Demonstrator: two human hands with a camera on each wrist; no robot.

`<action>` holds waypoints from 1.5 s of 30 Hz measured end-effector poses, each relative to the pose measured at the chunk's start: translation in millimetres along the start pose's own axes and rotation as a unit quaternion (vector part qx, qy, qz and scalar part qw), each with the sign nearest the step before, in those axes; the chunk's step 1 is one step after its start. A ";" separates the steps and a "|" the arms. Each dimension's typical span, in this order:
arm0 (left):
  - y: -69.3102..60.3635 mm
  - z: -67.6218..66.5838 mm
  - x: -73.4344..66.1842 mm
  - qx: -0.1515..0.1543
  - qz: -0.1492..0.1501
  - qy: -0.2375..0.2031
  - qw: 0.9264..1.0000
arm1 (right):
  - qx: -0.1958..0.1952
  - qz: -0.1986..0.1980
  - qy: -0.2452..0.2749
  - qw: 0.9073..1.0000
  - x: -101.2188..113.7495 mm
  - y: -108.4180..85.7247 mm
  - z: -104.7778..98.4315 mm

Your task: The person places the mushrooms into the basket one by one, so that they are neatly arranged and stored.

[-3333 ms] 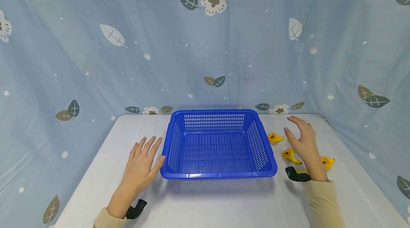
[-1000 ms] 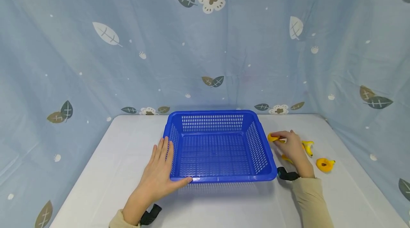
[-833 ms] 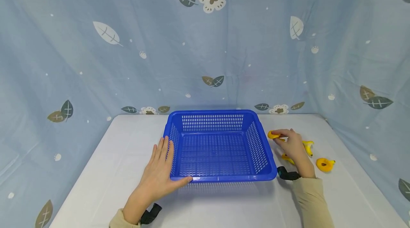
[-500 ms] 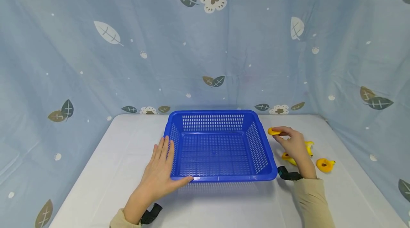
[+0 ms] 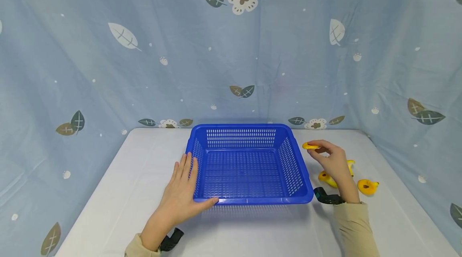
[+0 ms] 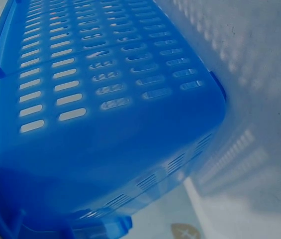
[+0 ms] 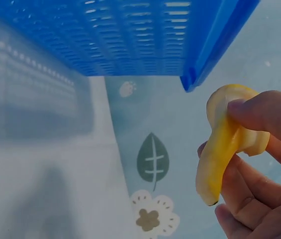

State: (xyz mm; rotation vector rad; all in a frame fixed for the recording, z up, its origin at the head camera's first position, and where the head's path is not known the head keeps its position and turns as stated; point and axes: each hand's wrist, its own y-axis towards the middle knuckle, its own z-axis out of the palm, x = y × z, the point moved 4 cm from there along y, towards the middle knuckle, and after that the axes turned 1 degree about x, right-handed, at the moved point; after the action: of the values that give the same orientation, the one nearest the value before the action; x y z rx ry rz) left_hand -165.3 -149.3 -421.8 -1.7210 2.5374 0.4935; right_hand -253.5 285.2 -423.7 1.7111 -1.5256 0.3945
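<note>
My left hand [image 5: 179,199] rests at the near left corner of a blue plastic basket [image 5: 260,201], fingers straight along its left rim, thumb at the front rim. Just right of the basket, my right hand [image 5: 335,164] pinches a small yellow banana-shaped piece [image 5: 309,146] above the table. In the right wrist view this banana-shaped piece [image 7: 217,162] shows a curved tapering tail and a broad pale rounded end, held between thumb and fingers. Beneath the right hand and wrist lies a similar piece [image 5: 327,179] with an orange end and dark spot. Another piece [image 5: 350,164] is partly hidden by the hand.
A further orange-yellow piece [image 5: 367,187] lies on the white table [image 5: 252,233] right of the right forearm. Behind the table hangs a blue patterned curtain [image 5: 180,68]. The slotted basket wall [image 6: 95,134] fills much of the left wrist view.
The left hand came in from the left onto the basket's corner and has stayed there. The right hand reached down, pinched a banana-shaped piece and raised it slightly off the table.
</note>
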 end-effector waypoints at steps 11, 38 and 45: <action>-0.8 -0.3 -0.6 -0.004 0.001 0.000 1.000 | -0.021 -0.017 0.013 1.000 16.7 -1.2 -9.3; -0.1 -0.7 -1.4 -0.010 0.005 0.007 1.000 | -0.039 -0.099 0.126 0.986 86.5 15.1 -33.4; -0.3 0.5 -0.7 -0.015 0.006 0.009 1.000 | -0.052 -0.081 0.139 0.986 99.5 22.7 -28.7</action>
State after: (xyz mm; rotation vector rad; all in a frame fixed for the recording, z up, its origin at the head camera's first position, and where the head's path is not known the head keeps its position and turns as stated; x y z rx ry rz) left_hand -164.8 -148.6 -422.1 -1.7287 2.5672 0.5203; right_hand -244.6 238.3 -329.1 1.6107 -1.1772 0.4408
